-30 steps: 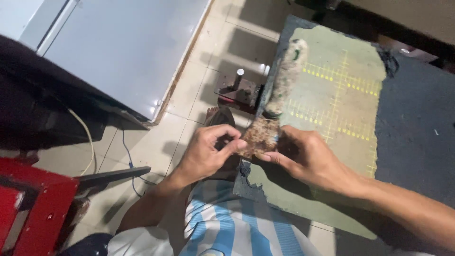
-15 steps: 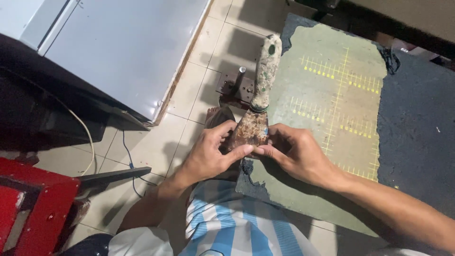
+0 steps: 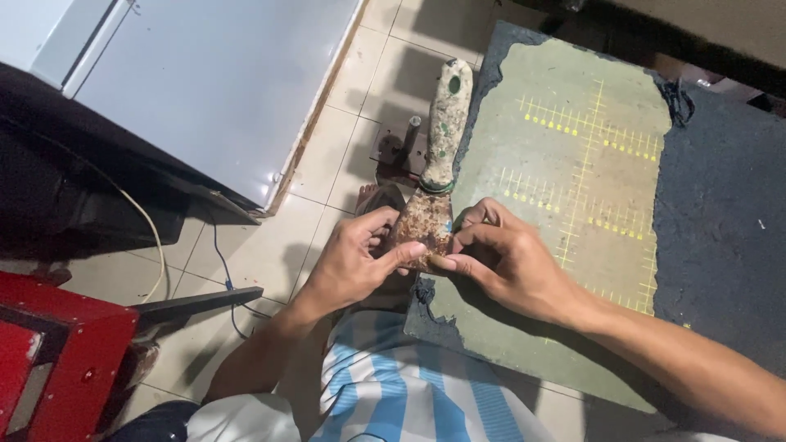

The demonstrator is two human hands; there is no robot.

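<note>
A rusty scraper (image 3: pixel 434 176) with a paint-stained pale handle points away from me, its blade toward my body. My left hand (image 3: pixel 356 262) pinches the left side of the rusty blade with thumb and fingers. My right hand (image 3: pixel 512 262) grips the blade's right edge, fingertips meeting the left thumb at the blade's near end. Both hands hover at the near left edge of a worn green cutting mat (image 3: pixel 573 164) with yellow grid marks.
The mat lies on a dark board (image 3: pixel 720 213) on the right. A white appliance (image 3: pixel 205 74) stands at the far left on the tiled floor (image 3: pixel 270 254). A red metal frame (image 3: pixel 57 360) sits near left, with cables (image 3: pixel 155 237) beside it.
The scraper has swung from lying tilted over the mat to standing straight away from me, handle up. Both hands have stayed on the blade and shifted slightly left.
</note>
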